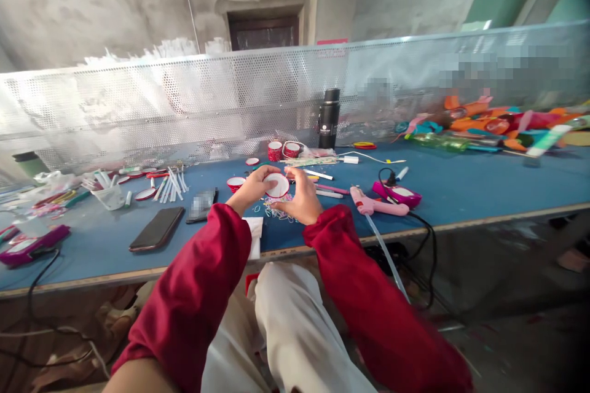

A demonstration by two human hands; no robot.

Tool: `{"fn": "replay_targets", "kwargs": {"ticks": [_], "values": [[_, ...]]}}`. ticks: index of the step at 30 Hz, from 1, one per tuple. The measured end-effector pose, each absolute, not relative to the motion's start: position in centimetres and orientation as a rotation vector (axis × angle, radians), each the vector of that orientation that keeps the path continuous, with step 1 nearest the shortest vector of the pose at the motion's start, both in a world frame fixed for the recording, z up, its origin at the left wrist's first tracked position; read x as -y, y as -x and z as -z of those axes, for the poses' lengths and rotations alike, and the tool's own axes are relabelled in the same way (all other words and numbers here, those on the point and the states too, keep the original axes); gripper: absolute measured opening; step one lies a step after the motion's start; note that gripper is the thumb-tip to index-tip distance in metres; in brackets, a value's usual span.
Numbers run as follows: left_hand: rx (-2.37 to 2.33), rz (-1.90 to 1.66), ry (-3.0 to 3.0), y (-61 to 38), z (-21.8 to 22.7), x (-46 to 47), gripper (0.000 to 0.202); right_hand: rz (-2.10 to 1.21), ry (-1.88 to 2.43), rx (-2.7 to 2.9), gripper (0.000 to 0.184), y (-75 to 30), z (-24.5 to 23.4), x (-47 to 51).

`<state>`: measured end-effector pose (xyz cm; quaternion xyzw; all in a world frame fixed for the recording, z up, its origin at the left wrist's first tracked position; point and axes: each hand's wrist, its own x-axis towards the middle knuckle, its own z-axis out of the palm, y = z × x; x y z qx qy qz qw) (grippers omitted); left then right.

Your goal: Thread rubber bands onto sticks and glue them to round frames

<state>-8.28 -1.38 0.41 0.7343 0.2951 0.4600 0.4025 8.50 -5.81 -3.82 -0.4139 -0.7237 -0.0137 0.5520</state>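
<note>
Between my hands, above the blue table (350, 245), is a small round red-rimmed white cup (279, 187), its pale round face turned toward me. My left hand (256, 189) grips its left side, with the thumb over the face. My right hand (302, 198) curves round the other side, forefinger near the upper rim and thumb near the lower rim. Just left of my left hand sits a similar red cup (235, 183). Beneath my hands lies a heap of small pale loops (284, 214), partly covered. White paper (255, 236) lies at the table's near edge.
To the right, a pink glue gun (369, 201) rests beside a purple device (408, 196) with a black cable. A phone (157, 229) and a tub of white sticks (109, 196) lie left. Behind stand a black thermos (329, 120) and red cylinders (275, 151), before a perforated metal screen (198, 104).
</note>
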Motion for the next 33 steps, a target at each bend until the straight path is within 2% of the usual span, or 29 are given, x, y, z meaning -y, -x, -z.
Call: {"fn": "replay_targets", "kwargs": {"ticks": [9, 19, 22, 27, 33], "values": [[-0.715, -1.103, -1.862, 8.2, -0.6, 1.7, 0.033, 0.088, 1.056, 1.768, 0.095, -8.5, 3.9, 5.8], [-0.662, -1.102, -1.85, 8.2, -0.5, 1.8, 0.039, 0.034, 1.121, 1.748, 0.089, -8.4, 3.8, 5.8], [-0.652, -1.106, -1.822, 8.2, -0.7, 2.0, 0.038, -0.012, 1.086, 1.713, 0.078, -8.5, 3.6, 5.7], [-0.575, -1.185, -1.67, 7.9, -1.1, 2.5, 0.037, -0.241, 0.928, 1.606, 0.039, -8.5, 3.2, 5.6], [-0.611, -1.222, -1.521, 7.8, -1.0, 2.4, 0.042, -0.476, 0.822, 1.482, 0.035, -8.3, 3.2, 5.2]]}}
